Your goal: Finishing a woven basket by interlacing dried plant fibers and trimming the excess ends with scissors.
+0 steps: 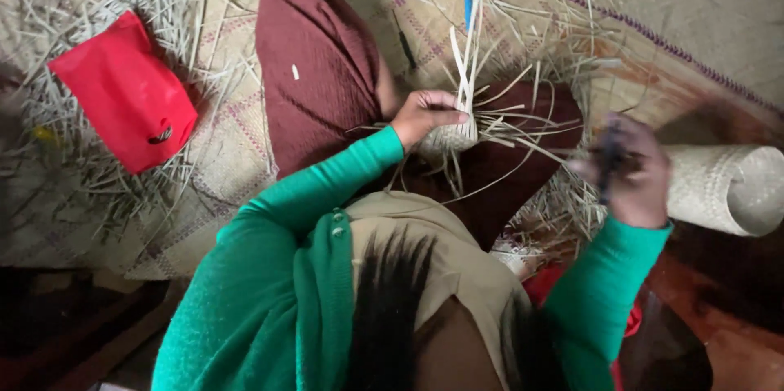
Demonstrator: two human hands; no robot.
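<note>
Green sleeves fill lower frame. Left hand (425,113) at centre, fingers pinching pale straw strips (467,73) above a small woven piece (449,139). Right hand (629,171), blurred, fingers closed around a dark tool (606,164) at right.

Two hands are in view, the left hand (425,113) and the right hand (629,171). One small woven piece (447,138) sits among loose straw strips (too many to count). One red bag (126,93) lies on the mat, one rolled mat (727,187) at its right edge, and one dark tool (608,158).
</note>
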